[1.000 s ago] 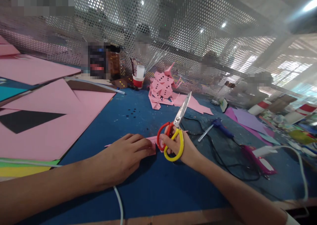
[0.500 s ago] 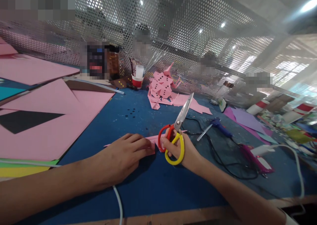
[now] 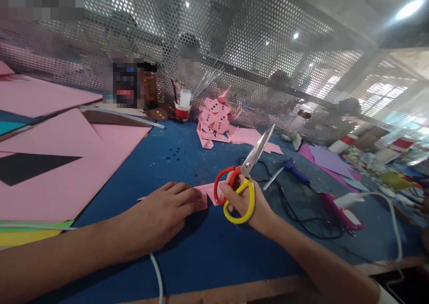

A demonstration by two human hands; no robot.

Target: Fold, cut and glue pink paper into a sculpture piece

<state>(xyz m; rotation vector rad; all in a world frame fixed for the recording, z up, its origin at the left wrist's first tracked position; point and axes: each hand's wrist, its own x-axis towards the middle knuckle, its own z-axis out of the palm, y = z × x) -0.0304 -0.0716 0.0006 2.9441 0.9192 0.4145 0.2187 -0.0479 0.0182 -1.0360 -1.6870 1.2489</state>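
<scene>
A narrow piece of folded pink paper [image 3: 210, 191] lies low over the blue table, a notch along its near edge. My left hand [image 3: 164, 214] is closed over its left part, fingertips pressed on the paper and hiding much of it. In my right hand [image 3: 256, 206] are scissors [image 3: 257, 153] with one red and one yellow handle loop, blades together and tilted up to the far right. The thumb and fingers of that hand pass about the loops and also touch the right part of the pink paper.
Behind stands a pink paper figure [image 3: 214, 121] with black dots, next to a red-and-white cup [image 3: 182, 110]. Large pink sheets [image 3: 100, 170] cover the left. At right lie a blue glue gun [image 3: 296, 172], its black cord, and a magenta power strip [image 3: 342, 212]. Small black dots [image 3: 174, 153] are scattered mid-table.
The scissors have tipped further to the right in my right hand. My left hand stays on the pink paper. The whole view has shifted slightly.
</scene>
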